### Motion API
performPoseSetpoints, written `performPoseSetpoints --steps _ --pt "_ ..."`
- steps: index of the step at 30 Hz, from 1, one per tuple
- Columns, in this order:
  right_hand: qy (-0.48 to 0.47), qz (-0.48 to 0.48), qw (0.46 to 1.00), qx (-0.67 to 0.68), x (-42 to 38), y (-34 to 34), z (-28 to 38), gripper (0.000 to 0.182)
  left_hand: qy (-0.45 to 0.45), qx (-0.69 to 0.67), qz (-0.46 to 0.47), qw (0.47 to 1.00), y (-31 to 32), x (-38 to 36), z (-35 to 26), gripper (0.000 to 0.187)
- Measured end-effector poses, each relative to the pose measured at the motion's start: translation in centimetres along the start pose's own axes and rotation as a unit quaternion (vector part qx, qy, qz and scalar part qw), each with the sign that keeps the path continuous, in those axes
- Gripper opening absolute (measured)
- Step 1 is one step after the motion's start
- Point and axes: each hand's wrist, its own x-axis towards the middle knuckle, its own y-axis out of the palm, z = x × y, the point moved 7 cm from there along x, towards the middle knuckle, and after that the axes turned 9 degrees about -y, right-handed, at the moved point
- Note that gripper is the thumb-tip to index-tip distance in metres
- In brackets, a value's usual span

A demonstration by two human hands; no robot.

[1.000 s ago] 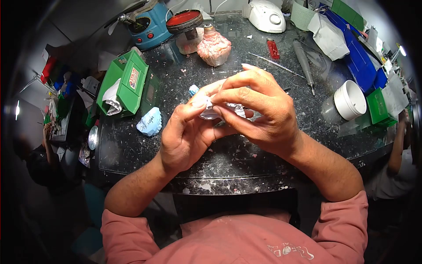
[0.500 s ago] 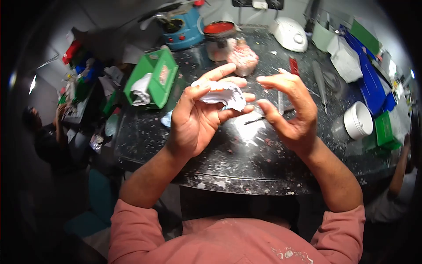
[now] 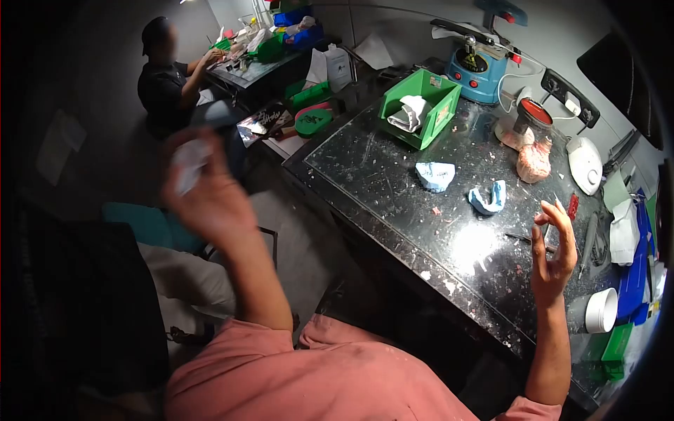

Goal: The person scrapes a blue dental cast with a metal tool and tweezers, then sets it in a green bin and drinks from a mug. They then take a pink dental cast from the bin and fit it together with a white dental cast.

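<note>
My left hand [image 3: 214, 196] is raised off the table at the left, blurred by motion, with its fingers round a white dental model [image 3: 189, 165]. Above the right part of the dark speckled table [image 3: 393, 210], my right hand [image 3: 553, 256] has thumb and forefinger curved towards each other with a gap between them, and a thin pointed tip shows above the fingers. A light-blue block with writing [image 3: 435, 176] and a blue horseshoe-shaped piece [image 3: 487, 198] lie on the table between the hands. Close to my right hand is a dark thin tool [image 3: 519, 238].
A green bin [image 3: 442, 123] holding a cloth, a blue device [image 3: 477, 74], a red-topped jar [image 3: 535, 112] and a white rounded device [image 3: 584, 165] stand further back. A white tub [image 3: 602, 311] is at right. Another person [image 3: 168, 84] sits at a table at upper left.
The view has turned left. My left hand has swung away from the table with the white model. The hands are now far apart, and the blue block and horseshoe piece have come into sight.
</note>
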Motion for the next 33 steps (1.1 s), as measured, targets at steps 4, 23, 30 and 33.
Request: performPoseSetpoints --steps 4,23,30,33 --pt "-0.006 0.004 1.000 -0.024 0.2 -0.2 0.1 0.042 0.236 0.088 -0.066 0.965 -2.1 0.3 -9.2 0.040" --pt "-0.051 0.008 0.998 -0.046 0.5 -0.5 0.2 0.038 0.153 0.067 -0.088 0.982 -5.3 1.3 -6.8 0.041" --pt "-0.072 0.006 0.996 -0.057 0.4 -0.5 0.4 0.041 0.187 0.104 -0.107 0.971 -6.6 2.2 -8.4 0.042" --pt "-0.062 0.010 0.997 -0.049 0.6 -0.5 0.6 0.040 0.264 0.111 -0.118 0.951 -6.6 2.0 -10.5 0.041"
